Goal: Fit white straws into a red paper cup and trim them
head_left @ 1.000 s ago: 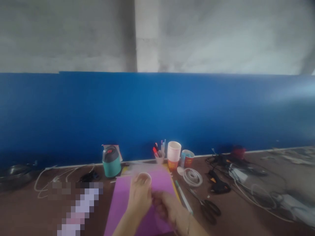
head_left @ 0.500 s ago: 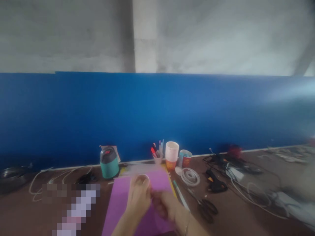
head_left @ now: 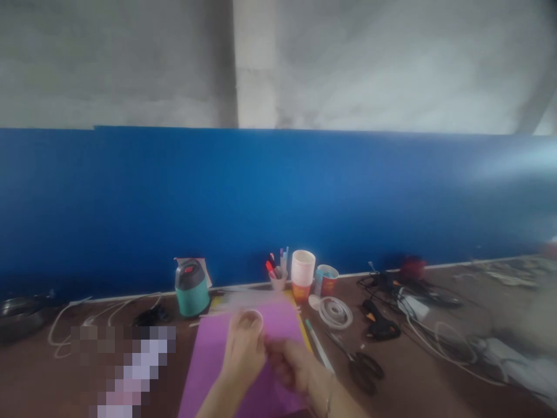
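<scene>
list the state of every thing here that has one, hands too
left hand: wrapped around a cup
cup: held, mouth open
right hand: fingers curled, any grip unclear
purple sheet: flat
cup stack: nested, upright
pen cup: upright, holding pens
teal container: upright, top on
white coil: wound
scissors: lying down, blades unclear

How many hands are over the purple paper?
2: the left hand is around a cup, and the right hand is beside it, fingers curled. Both are over the purple paper.
</scene>
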Available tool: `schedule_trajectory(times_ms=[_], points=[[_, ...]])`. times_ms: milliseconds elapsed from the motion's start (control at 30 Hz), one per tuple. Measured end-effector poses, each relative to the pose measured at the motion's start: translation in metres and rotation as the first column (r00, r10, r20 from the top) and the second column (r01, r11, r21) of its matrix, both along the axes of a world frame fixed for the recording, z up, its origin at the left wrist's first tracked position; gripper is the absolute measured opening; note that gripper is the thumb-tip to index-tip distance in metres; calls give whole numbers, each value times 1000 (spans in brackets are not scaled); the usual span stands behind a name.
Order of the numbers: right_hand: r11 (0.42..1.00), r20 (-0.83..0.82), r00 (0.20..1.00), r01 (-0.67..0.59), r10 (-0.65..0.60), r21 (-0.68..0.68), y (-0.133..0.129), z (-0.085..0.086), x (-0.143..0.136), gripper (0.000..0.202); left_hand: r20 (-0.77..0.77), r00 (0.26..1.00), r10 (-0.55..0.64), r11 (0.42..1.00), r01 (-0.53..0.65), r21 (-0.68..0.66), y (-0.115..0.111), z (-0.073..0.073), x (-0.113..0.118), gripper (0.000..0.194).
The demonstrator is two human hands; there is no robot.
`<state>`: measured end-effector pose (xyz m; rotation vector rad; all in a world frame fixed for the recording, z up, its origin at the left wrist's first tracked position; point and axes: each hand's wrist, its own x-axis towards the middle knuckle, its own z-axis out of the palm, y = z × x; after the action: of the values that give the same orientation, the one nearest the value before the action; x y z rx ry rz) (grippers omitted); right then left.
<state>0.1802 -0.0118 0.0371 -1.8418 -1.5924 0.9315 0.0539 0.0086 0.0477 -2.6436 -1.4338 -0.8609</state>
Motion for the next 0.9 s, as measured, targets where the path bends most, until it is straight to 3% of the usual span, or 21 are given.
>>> schedule_trajectory(times_ms=[233, 433, 567, 667, 733, 833, 900], points=[[976, 190, 979, 29, -71, 214, -21, -3, -17, 22, -20, 1000, 9, 998, -11, -60, 0, 3, 0, 22], [996, -41, 997, -68, 70, 59, -5, 5, 0, 30, -5, 1000, -2, 999, 2, -33, -1, 6, -1, 22], [986, -58, 990, -125, 132, 111, -3, 18, 14, 26, 55, 998, -15, 996, 20, -90, 7, 1, -5, 25], [973, 65, 986, -163, 154, 161, -7, 31, 25, 26, 96, 995, 17, 985, 0, -174, 16, -6, -8, 32], [975, 212, 972, -143, 106, 167, -8, 38, 38, 23, 122, 990, 74, 971, -44, -235, 21, -9, -10, 36], [985, 378, 926, -60, -6, 163, -10, 41, 71, 16, 162, 976, 147, 961, -102, -256, 25, -8, -14, 38], [989, 519, 846, 66, -125, 132, -15, 39, 98, 18, 175, 971, 161, 967, -120, -226, 25, -6, -15, 39]])
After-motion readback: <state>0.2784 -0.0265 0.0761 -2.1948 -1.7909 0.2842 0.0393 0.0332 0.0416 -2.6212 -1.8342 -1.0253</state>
